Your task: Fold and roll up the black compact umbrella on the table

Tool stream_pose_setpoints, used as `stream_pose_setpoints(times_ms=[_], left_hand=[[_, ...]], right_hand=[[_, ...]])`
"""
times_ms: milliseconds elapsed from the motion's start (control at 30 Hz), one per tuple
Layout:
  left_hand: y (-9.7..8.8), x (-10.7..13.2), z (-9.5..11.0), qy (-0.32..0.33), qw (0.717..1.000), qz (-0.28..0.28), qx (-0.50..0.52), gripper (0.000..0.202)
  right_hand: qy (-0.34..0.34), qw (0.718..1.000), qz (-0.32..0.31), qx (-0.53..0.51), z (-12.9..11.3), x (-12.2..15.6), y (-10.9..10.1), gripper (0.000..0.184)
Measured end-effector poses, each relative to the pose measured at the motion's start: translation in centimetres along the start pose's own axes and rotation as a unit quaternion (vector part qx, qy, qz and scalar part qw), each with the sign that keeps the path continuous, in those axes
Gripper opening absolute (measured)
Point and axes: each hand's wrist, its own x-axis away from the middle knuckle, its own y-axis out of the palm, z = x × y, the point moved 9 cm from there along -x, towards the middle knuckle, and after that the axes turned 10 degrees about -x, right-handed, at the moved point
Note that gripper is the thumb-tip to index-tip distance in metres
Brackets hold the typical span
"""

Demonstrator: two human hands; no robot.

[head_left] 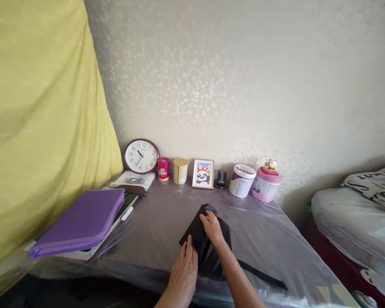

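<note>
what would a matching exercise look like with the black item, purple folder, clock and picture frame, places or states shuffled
1. black item
2. purple folder
3. clock
4. picture frame

A. upright, right of the gold tin
B. touched by the left hand and right hand
C. round, white-faced
D. lying near the yellow cloth

Pairs: 1-B, 2-D, 3-C, 4-A

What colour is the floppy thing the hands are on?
The floppy thing is black, seen in the head view.
</note>
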Motion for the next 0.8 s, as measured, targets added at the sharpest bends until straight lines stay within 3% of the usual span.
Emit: stream_pose_setpoints(times_ms=[133, 233, 367, 533, 600, 667, 733, 800], left_hand=[[-0.2, 0.0, -0.4, 0.008, 1.0, 0.003, 0.009, 0.064], [0.3, 0.2, -0.6, 0.006, 0.999, 0.022, 0.037, 0.064], [-0.4, 1.0, -1.3, -0.017, 0.982, 0.139, 0.128, 0.059], [-3.4, 2.2, -3.2, -0.069, 0.955, 0.24, 0.162, 0.043], [-5.0, 2.3, -3.1, -0.043, 0.957, 0.25, 0.14, 0.041], [-5.6, 1.8, -2.3, 0.017, 0.968, 0.22, 0.119, 0.05], [-5.1, 1.3, -1.5, 0.059, 0.977, 0.177, 0.098, 0.065], [-4.0, 0.9, -1.5, 0.052, 0.984, 0.148, 0.088, 0.083]], right_hand=[[0.032, 0.998, -0.04, 0.03, 0.5, -0.3, 1.4, 0.017], [0.054, 0.994, -0.092, -0.013, 0.9, 0.0, 2.7, 0.011], [0.05, 0.988, -0.137, -0.051, 0.1, 0.7, 3.6, 0.008], [0.013, 0.991, -0.134, -0.003, -1.2, 1.1, 3.5, 0.015], [-0.005, 0.991, -0.131, 0.019, -1.7, 1.2, 3.6, 0.017], [-0.033, 0.99, -0.127, 0.054, -2.3, 1.3, 3.6, 0.019], [-0.055, 0.986, -0.124, 0.096, -2.8, 1.4, 3.6, 0.02], [-0.072, 0.981, -0.125, 0.126, -3.1, 1.7, 3.7, 0.019]])
